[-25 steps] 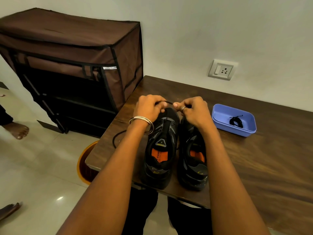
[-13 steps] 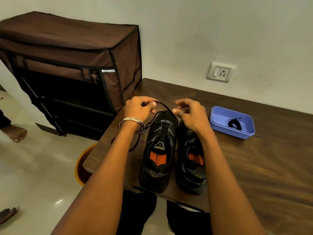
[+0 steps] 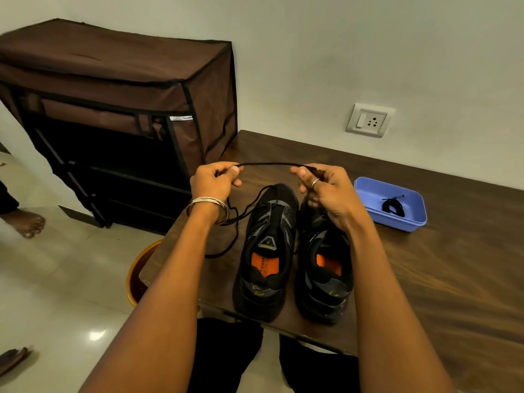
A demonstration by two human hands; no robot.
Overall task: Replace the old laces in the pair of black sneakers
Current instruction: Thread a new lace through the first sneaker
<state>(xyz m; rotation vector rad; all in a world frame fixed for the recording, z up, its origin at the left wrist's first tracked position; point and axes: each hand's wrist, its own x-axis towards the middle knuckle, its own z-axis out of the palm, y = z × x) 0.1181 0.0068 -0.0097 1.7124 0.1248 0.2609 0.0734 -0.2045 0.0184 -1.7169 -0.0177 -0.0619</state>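
Two black sneakers with orange insoles stand side by side, toes pointing away, on the dark wooden table (image 3: 453,279): the left sneaker (image 3: 269,251) and the right sneaker (image 3: 323,268). A black lace (image 3: 269,164) is stretched taut above the toes between my left hand (image 3: 215,182) and my right hand (image 3: 323,191), each pinching it. The lace's loose length hangs from my left hand, loops on the table and runs to the left sneaker's toe. A blue tray (image 3: 368,191) to the right holds a coiled black lace (image 3: 393,207).
A brown fabric shoe cabinet (image 3: 119,114) stands left of the table against the wall. An orange bucket (image 3: 136,273) sits on the floor under the table's left corner. A wall socket (image 3: 368,120) is behind the table. Another person's bare foot (image 3: 25,222) is at far left.
My hands have lifted from the left sneaker's toe and moved apart, drawing the black lace out into a straight span between them.
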